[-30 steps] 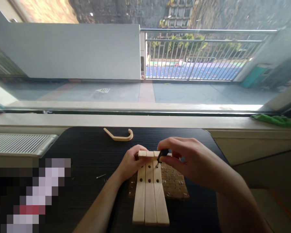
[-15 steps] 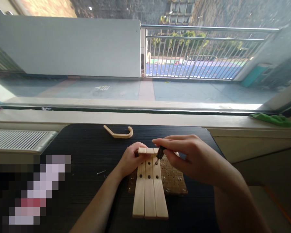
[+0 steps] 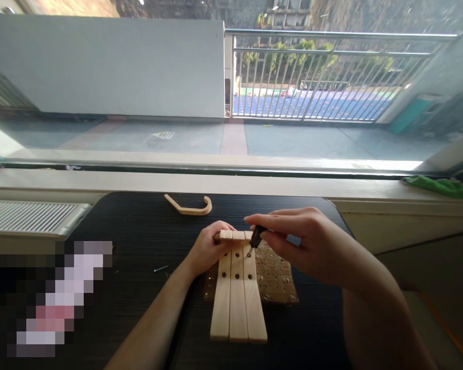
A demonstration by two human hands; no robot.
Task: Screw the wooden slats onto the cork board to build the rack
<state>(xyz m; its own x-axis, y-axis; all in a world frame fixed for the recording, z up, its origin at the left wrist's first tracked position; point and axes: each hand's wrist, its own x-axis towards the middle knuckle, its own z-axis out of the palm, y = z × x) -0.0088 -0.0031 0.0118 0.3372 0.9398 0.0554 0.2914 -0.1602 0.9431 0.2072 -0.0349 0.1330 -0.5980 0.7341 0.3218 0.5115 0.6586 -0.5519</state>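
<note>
Three pale wooden slats [image 3: 239, 313] lie side by side, their far ends bent upward, with two rows of dark holes across them. My left hand [image 3: 210, 251] grips the left side of the slats near the far end, fingers partly hidden behind the wood. My right hand [image 3: 304, 244] pinches the dark handle of a screwdriver [image 3: 257, 236] between thumb and fingers. The screwdriver leans, its tip at the upper hole of the right slat. Beneath the slats is a brown cardboard piece [image 3: 278, 277] that looks wrapped in clear plastic.
A hooked wooden piece [image 3: 193, 210] lies at the back of the black table [image 3: 139, 226]. A small metal screw or pin [image 3: 161, 269] is left of my forearm. A green cloth [image 3: 438, 186] rests on the windowsill [image 3: 312, 186], and a radiator [image 3: 31, 216] stands at left.
The view has tilted slightly, so the table and slats appear a little higher. My right hand's fingers have shifted slightly on the screwdriver, whose tip stays at the same hole.
</note>
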